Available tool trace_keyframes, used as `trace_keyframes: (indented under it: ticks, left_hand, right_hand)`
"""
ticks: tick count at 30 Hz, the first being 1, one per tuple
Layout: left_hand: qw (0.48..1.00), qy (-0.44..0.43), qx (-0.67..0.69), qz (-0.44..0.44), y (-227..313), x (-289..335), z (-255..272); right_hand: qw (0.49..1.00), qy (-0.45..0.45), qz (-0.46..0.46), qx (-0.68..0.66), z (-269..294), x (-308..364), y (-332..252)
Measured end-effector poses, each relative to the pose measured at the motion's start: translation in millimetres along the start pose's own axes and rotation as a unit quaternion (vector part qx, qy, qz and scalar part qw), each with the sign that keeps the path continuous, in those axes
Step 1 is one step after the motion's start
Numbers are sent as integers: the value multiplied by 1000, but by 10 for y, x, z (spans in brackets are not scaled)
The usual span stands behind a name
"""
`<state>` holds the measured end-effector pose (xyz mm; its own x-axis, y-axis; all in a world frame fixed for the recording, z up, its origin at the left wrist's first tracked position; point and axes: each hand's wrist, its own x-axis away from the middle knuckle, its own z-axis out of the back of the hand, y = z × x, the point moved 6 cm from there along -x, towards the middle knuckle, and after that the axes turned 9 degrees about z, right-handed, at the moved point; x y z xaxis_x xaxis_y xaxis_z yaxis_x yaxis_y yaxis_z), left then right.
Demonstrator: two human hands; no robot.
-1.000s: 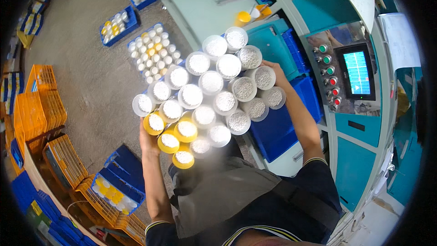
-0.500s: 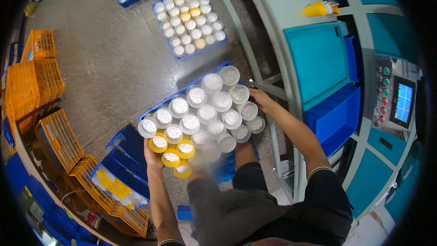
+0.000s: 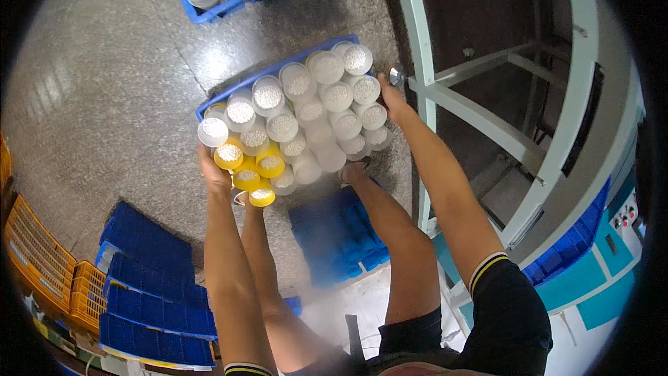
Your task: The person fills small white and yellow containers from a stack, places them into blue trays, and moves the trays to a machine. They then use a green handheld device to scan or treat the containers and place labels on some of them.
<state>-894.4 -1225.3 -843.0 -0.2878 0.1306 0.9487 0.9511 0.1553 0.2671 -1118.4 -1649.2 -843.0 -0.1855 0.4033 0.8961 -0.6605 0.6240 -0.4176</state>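
Observation:
A blue tray hangs between my hands, over the floor and in front of my legs. It is packed with translucent white cups and, in its near left corner, several yellow cups. Small white pellets fill many of them; a blurred patch hides the contents of some near cups. My left hand grips the tray's left end, its fingers partly hidden under the edge. At the opposite end, my right hand is closed on the side, with the fingertips out of sight.
On the floor ahead stands another blue tray of filled cups. Blue trays and orange crates are at the lower left. A pale machine frame rises close on the right. Blue plastic pieces lie by my feet.
The view has tipped downward and the carried tray looks smaller, farther from my head. The floor tray ahead appears larger and nearer. Both hands keep their hold.

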Motion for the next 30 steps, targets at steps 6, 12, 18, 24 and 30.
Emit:
trace_keyframes:
  ticks: [6,12,18,24,30]
  left_hand:
    - [997,28,-68,24,-198,2,469]
    - [956,119,-261,53,188,1526,787]
    - [979,93,-175,37,246,3502,1135]
    - [965,238,87,64,-1066,5016,2322]
    - [889,314,319,93,-1949,5850,3472]
  right_hand:
    - [995,22,88,41,241,-24,60]
    - [839,138,359,385,705,3372,-1078]
    - [529,461,459,545,1767,6144,-1806]
    - [657,347,372,556,2736,5740,-1308]
    - [597,432,377,561,3329,5723,-1400]
